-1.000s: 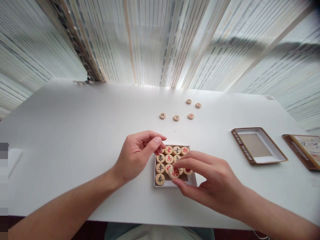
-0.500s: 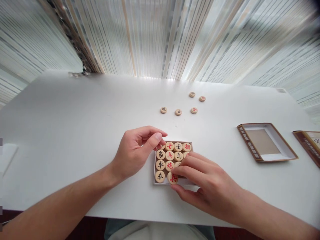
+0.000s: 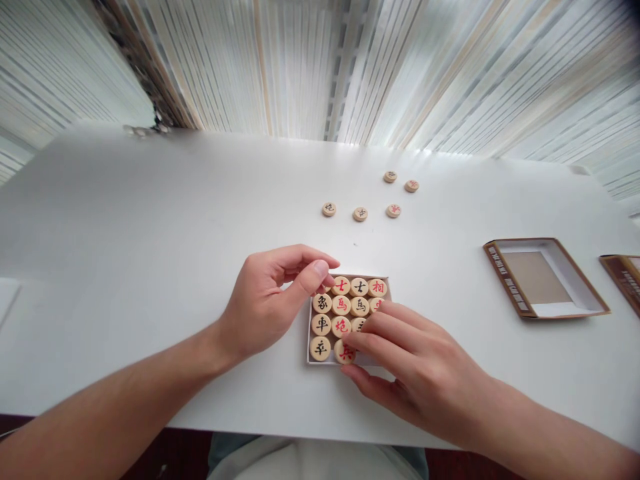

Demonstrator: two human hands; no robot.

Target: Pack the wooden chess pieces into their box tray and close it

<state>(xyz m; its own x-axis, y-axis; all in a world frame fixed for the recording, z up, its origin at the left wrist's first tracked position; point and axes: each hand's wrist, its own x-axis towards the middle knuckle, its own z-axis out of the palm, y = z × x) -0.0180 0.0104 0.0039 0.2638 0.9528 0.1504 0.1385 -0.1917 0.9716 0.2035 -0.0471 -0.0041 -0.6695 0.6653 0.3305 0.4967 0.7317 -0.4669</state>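
A shallow white box [image 3: 309,353] filled with rows of round wooden xiangqi pieces, marked in red and black characters, lies before me. My right hand [image 3: 400,347] bends over its right side, thumb and fingers closed on a red-marked xiangqi piece [image 3: 345,352] in the near row. A black-marked piece [image 3: 321,349] lies left of that one. Over the box's far left corner hovers my left hand [image 3: 283,287], its fingers loosely bent and the index stretched out; no held thing shows in it. It partly covers the corner piece. My right fingers hide several pieces on the right.
Several loose xiangqi pieces lie beyond the box, among them a black-marked one [image 3: 329,209] and a red-marked one [image 3: 393,211]. An open brown-edged box lid [image 3: 537,277] rests at the right, near another brown box part [image 3: 623,277]. A striped curtain [image 3: 300,67] hangs behind the table.
The view has shifted slightly, so the table items sit a little higher in the picture. Both hands keep nearly the same pose, the right still on the red-marked piece.
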